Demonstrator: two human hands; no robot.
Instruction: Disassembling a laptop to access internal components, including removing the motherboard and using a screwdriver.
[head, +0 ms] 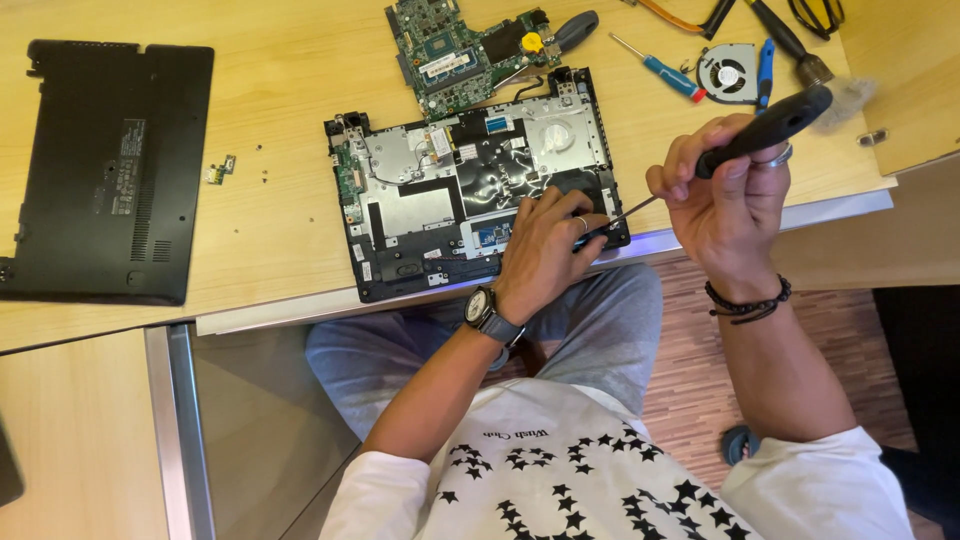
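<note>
My right hand (725,195) grips a black-handled screwdriver (745,140), its tip angled down at the opened laptop chassis (470,185) near the table's near edge. My left hand (545,250) rests curled on the chassis's right near corner, holding nothing.

Counted two hands (545,250), three screwdrivers (760,130), one opened laptop chassis (420,200), one motherboard (455,50), one fan (727,72), one bottom cover (100,170).
</note>
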